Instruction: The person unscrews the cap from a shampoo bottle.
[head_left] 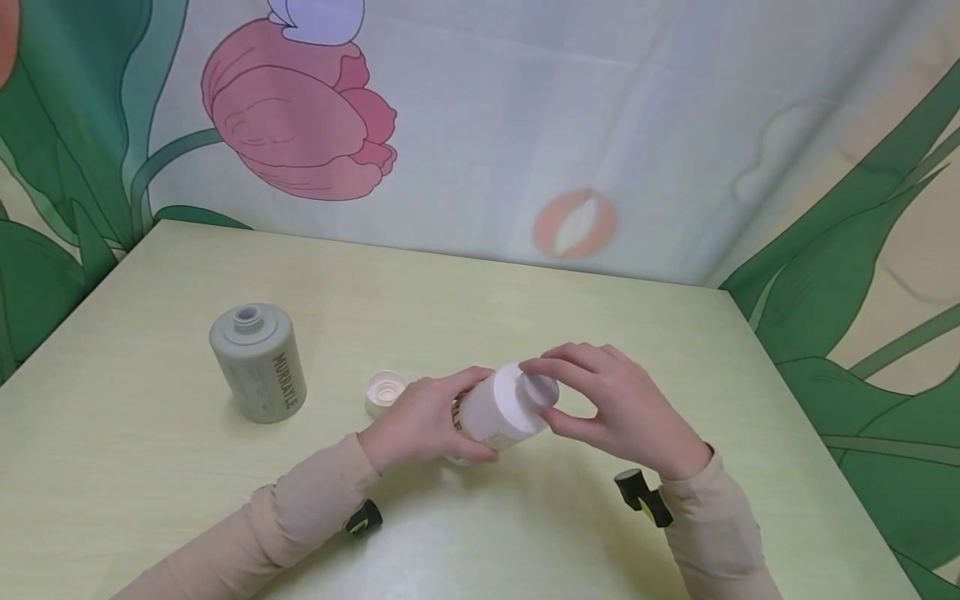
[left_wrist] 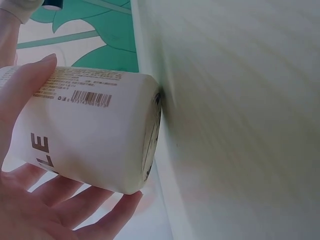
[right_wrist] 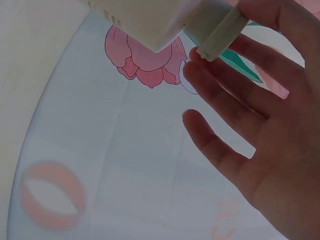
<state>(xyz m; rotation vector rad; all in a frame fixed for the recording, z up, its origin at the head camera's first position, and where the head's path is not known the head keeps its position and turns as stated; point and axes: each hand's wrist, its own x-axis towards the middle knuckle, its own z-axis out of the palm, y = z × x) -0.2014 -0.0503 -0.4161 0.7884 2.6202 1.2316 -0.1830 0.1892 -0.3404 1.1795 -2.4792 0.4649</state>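
A white bottle point(head_left: 487, 412) with brown lettering lies tilted in my left hand point(head_left: 423, 421), its mouth end pointing up to the right. The thumb and fingers wrap around its body; in the left wrist view the bottle point(left_wrist: 95, 135) shows a barcode, and its base edge is right at the tabletop. At the mouth end, my right hand point(head_left: 607, 404) pinches a pale round cap point(right_wrist: 222, 35) between thumb and fingertips. The remaining right fingers are spread apart below it. A loose white ring-shaped cap point(head_left: 385, 389) lies on the table beside the left hand.
A grey bottle point(head_left: 262, 367) marked MURRAYLE stands upright and uncapped on the left of the pale table point(head_left: 135, 467). Behind the table hangs a curtain point(head_left: 465, 125) printed with flowers and leaves. Dark wrist devices point(head_left: 643, 497) sit by both sleeves.
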